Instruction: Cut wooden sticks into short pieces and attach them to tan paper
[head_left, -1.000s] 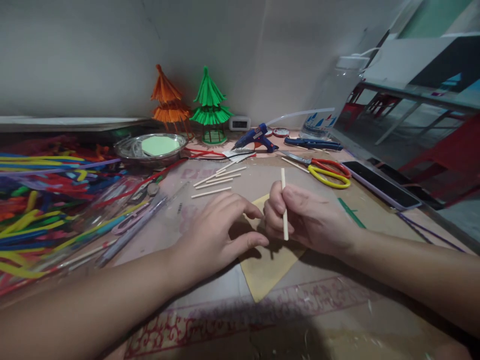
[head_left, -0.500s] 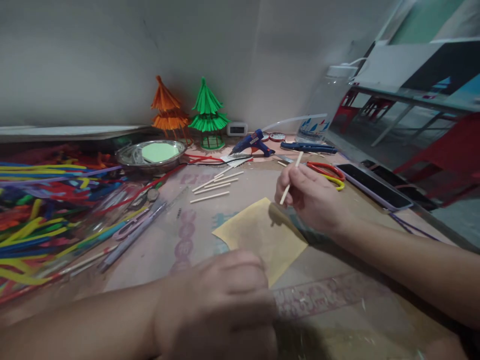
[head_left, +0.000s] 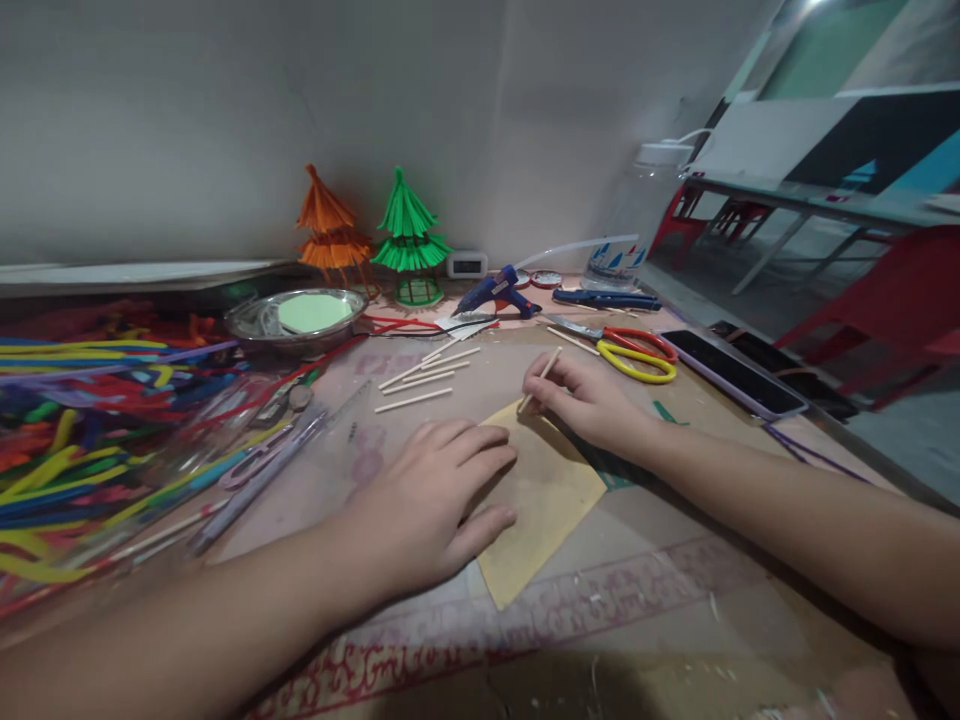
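A yellow square of paper (head_left: pixel 544 500) lies turned cornerwise on the covered table. My left hand (head_left: pixel 442 495) rests palm down on its left part, fingers spread and holding nothing. Between the thumb and fingers of my right hand (head_left: pixel 581 395) is a thin wooden stick (head_left: pixel 550 365), tilted, with its lower end at the paper's upper corner. Several similar sticks (head_left: pixel 424 378) lie loose beyond my left hand.
Scissors (head_left: pixel 636 360), a phone (head_left: pixel 731 375), a blue glue gun (head_left: pixel 495 290) and a bottle (head_left: pixel 626 215) stand or lie behind and right. Orange (head_left: pixel 330 225) and green (head_left: pixel 409 230) towers, a metal bowl (head_left: pixel 349 310) and colourful stems (head_left: pixel 90 440) are behind and left.
My left hand has moved forward and flattened on the paper. My right hand has brought the stick left and down to the paper's upper corner. The view has shifted slightly.
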